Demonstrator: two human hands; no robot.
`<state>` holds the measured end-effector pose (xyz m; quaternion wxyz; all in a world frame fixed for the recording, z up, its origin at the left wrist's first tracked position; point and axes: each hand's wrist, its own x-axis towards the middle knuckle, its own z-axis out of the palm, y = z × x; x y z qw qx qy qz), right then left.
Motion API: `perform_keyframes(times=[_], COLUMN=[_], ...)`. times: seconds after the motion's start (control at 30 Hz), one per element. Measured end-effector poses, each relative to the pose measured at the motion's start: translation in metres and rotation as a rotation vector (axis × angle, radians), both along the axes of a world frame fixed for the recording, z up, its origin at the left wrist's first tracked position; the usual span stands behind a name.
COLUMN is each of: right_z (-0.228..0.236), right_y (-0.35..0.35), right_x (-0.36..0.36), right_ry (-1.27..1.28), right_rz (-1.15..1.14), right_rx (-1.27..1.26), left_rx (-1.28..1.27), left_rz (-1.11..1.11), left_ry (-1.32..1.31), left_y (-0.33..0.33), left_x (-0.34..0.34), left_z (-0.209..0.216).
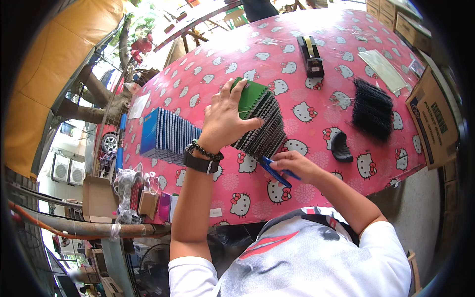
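Note:
A row of spiral notebooks [264,121] with black coils and a green cover at the far end leans across the middle of the table. Over its left side spreads my left hand [225,116], fingers on the green cover and thumb on the coil edge, gripping the row. My right hand [297,166] is closed around blue-handled pliers [277,174] at the row's near end. The jaws reach the lowest coils, but their exact contact is too small to tell. Left of my left wrist stands another row of spiral notebooks [170,133] with blue covers.
A pink patterned cloth [232,183] covers the table. A tape dispenser [311,62] stands far right. Loose black coils [372,110] and a curved black object [341,147] lie right. Cardboard boxes [433,119] flank the right edge; plastic-wrapped items [131,190] sit at the left corner.

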<state>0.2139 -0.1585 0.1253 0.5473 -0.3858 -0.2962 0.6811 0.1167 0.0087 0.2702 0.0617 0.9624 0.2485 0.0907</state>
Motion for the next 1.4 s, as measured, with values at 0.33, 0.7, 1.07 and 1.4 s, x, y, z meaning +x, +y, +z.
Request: perform_keyframes(times=[0.33, 0.7, 1.07, 1.4], right_z=[-0.002, -0.015, -0.117, -0.139], right_y=[-0.013, -0.004, -0.045, -0.032], right_x=[-0.01, 0.006, 0.034, 0.051], right_ry=[-1.383, -0.063, 0.77, 0.79], right_rz=[-0.588, -0.055, -0.011, 0.154], right_rx=[0.6, 0.038, -0.043, -0.045], left_rx=[0.011, 0.015, -0.082, -0.014], left_rz=[0.009, -0.005, 0.052, -0.227], left_ry=[0.002, 0.009, 0.1, 0.015], left_y=[0.003, 0.001, 0.001, 0.012], left_x=[-0.001, 0.004, -0.009, 0.128], left_z=[0.001, -0.002, 0.012, 0.069])
